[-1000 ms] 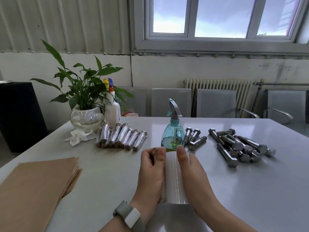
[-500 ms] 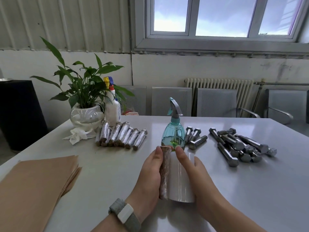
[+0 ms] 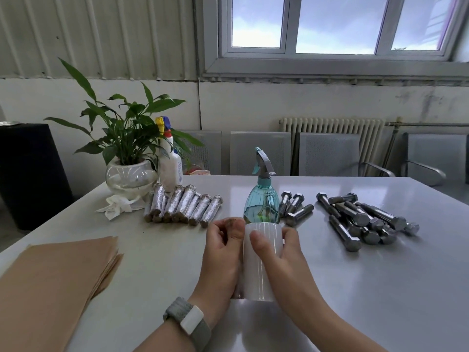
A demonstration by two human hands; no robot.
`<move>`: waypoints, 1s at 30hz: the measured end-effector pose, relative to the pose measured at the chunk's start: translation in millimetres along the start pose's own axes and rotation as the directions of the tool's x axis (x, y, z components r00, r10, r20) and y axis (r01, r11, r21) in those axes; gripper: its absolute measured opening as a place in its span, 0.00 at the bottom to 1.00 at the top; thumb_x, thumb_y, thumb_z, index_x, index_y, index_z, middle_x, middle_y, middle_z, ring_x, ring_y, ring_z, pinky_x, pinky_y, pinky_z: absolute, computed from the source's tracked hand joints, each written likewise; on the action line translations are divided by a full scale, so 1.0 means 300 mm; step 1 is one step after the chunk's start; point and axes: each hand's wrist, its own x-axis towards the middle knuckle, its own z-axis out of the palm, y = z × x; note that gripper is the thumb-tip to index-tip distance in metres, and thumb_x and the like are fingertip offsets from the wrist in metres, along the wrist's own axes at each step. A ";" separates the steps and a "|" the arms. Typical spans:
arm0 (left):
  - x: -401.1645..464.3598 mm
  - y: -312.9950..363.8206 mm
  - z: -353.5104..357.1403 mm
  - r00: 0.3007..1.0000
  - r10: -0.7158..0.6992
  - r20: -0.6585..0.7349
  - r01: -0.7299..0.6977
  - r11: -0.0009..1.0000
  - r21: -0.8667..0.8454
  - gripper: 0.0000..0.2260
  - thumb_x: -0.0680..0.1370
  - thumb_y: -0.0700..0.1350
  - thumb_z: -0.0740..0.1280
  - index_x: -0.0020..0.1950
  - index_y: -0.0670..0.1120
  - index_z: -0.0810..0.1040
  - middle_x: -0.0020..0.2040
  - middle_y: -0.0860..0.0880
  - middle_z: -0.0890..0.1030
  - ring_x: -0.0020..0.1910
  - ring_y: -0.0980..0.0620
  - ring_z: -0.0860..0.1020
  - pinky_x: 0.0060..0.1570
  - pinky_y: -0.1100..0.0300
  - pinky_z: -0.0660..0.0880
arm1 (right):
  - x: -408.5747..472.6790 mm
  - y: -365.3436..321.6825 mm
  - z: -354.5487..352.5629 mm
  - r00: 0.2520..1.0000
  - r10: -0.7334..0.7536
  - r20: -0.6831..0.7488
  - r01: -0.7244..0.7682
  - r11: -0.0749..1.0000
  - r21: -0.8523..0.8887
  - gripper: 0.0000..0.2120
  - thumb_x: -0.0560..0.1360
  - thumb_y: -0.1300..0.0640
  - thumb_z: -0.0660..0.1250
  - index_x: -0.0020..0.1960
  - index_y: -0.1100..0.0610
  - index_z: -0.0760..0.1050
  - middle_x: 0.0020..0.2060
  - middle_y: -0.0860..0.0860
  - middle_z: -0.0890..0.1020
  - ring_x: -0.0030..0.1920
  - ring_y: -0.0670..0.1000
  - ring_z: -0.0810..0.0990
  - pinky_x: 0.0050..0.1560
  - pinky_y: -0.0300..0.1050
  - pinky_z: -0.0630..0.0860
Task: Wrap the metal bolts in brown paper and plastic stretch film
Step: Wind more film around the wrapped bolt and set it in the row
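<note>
Head view: a pale grey table (image 3: 355, 288) under a window (image 3: 337, 24), radiator (image 3: 332, 146) and grey chairs behind. One stack of brown paper (image 3: 50, 283) lies near left, about eight wrapped bolts (image 3: 182, 207) sit in a row, three bare bolts (image 3: 294, 207) beside one spray bottle (image 3: 262, 199), a heap (image 3: 360, 219) further right. Left hand (image 3: 223, 252) curls round a paper-wrapped bolt (image 3: 229, 222); right hand (image 3: 276, 252) grips the stretch film roll (image 3: 258, 270). Half a second ago that bolt showed full length; now the hand covers it.

Bare table (image 3: 162, 252) between paper stack (image 3: 55, 280) and hands; spray bottle (image 3: 262, 199) close ahead.
</note>
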 end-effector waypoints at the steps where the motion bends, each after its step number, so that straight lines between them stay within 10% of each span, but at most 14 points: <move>1: -0.008 -0.001 0.004 1.000 -0.030 -0.001 0.030 0.999 -0.040 0.24 0.65 0.62 0.70 0.53 0.47 0.73 0.44 0.47 0.83 0.44 0.49 0.83 0.41 0.55 0.79 | -0.003 0.000 0.003 1.000 -0.010 -0.009 0.010 1.000 -0.014 0.25 0.61 0.25 0.62 0.49 0.41 0.68 0.43 0.35 0.80 0.42 0.38 0.81 0.42 0.41 0.77; 8: -0.031 0.018 0.018 0.950 -0.273 0.149 0.310 0.871 -0.380 0.24 0.75 0.56 0.59 0.60 0.40 0.79 0.56 0.35 0.80 0.54 0.38 0.80 0.54 0.45 0.77 | 0.012 0.004 -0.005 0.993 0.100 -0.069 -0.108 0.986 -0.124 0.21 0.68 0.27 0.50 0.47 0.41 0.69 0.41 0.42 0.80 0.39 0.33 0.77 0.35 0.40 0.71; 12: -0.024 0.014 0.025 0.951 -0.271 0.149 0.306 0.892 -0.333 0.20 0.80 0.50 0.55 0.60 0.39 0.79 0.53 0.38 0.83 0.50 0.44 0.83 0.42 0.55 0.81 | 0.026 0.010 -0.016 0.989 0.145 -0.036 -0.145 0.989 -0.014 0.25 0.66 0.28 0.57 0.52 0.44 0.74 0.46 0.45 0.82 0.46 0.43 0.82 0.47 0.49 0.79; 19: -0.003 0.036 -0.009 0.984 -0.091 0.153 0.104 0.992 -0.077 0.16 0.77 0.56 0.63 0.57 0.46 0.78 0.53 0.40 0.83 0.53 0.40 0.81 0.49 0.47 0.80 | 0.026 -0.008 -0.030 0.906 0.283 0.314 -0.396 0.828 0.396 0.29 0.69 0.37 0.72 0.61 0.55 0.76 0.54 0.59 0.83 0.53 0.59 0.83 0.52 0.57 0.80; 25: -0.046 0.011 0.018 0.984 -0.048 0.171 0.055 0.998 -0.037 0.20 0.72 0.63 0.63 0.56 0.52 0.74 0.53 0.43 0.82 0.52 0.44 0.82 0.52 0.46 0.79 | 0.015 -0.015 -0.016 0.974 0.217 0.071 -0.225 0.964 0.140 0.39 0.57 0.23 0.67 0.56 0.49 0.71 0.50 0.49 0.83 0.45 0.44 0.84 0.49 0.49 0.80; 30: -0.056 0.005 0.037 0.970 -0.159 0.183 0.187 0.971 -0.152 0.20 0.76 0.57 0.60 0.55 0.44 0.82 0.51 0.40 0.83 0.49 0.45 0.82 0.48 0.52 0.80 | 0.019 -0.003 -0.005 0.980 0.189 -0.066 -0.184 0.980 0.075 0.34 0.65 0.24 0.54 0.53 0.51 0.73 0.45 0.48 0.83 0.41 0.42 0.82 0.44 0.47 0.77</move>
